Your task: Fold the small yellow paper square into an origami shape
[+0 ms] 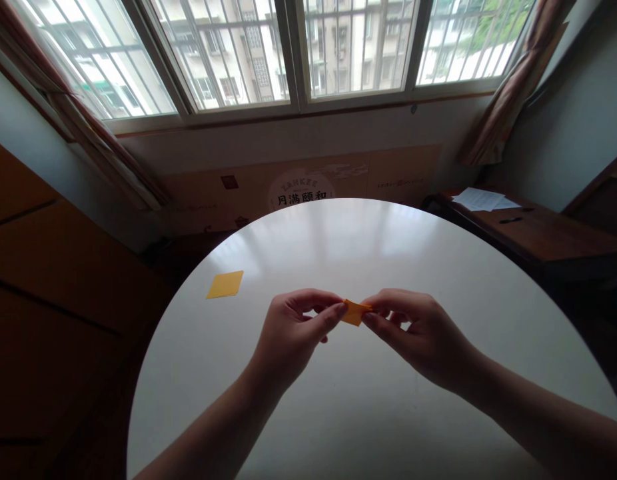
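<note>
A small folded piece of orange-yellow paper [356,313] is held above the table, stretched between my two hands. My left hand [301,323] pinches its left end between thumb and forefinger. At its right end, the thumb and forefinger of my right hand [418,327] are closed on it. The fingertips cover both ends of the paper, so its full shape is partly hidden. A flat yellow sheet or pad of square paper [225,285] lies to the left on the white table, apart from both hands.
The round white table [358,413] has a curved edge on the left, far and right sides. A brown wooden desk [553,230] with white papers [483,199] and a small dark object [511,220] stands at the right. Barred windows [298,53] line the far wall.
</note>
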Motion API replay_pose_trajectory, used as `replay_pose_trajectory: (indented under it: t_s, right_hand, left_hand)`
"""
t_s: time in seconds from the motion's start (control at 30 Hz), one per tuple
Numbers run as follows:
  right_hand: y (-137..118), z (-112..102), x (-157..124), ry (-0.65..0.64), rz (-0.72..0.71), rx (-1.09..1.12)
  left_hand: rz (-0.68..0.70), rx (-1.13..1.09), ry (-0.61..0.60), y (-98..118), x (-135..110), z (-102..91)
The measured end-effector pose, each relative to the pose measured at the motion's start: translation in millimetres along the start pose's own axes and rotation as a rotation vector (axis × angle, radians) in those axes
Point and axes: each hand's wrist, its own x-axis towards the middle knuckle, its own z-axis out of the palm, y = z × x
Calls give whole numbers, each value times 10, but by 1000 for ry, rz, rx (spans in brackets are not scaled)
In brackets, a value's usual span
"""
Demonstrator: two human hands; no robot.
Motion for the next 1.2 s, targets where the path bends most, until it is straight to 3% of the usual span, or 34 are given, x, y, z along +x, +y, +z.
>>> replay_pose_trajectory:
  t_s: [0.5,0.83,1.2]
  right_hand:
    - [-9,29,14,3,0,14]
    - [-7,7,14,3,-43,-50]
    - [-11,16,-6,-5,-31,-45]
  left_hand:
    - [34,58,-14,-10,-15,43]
    - [63,87,-126,36,-11,3]
    - [105,75,-66,29,-19,6]
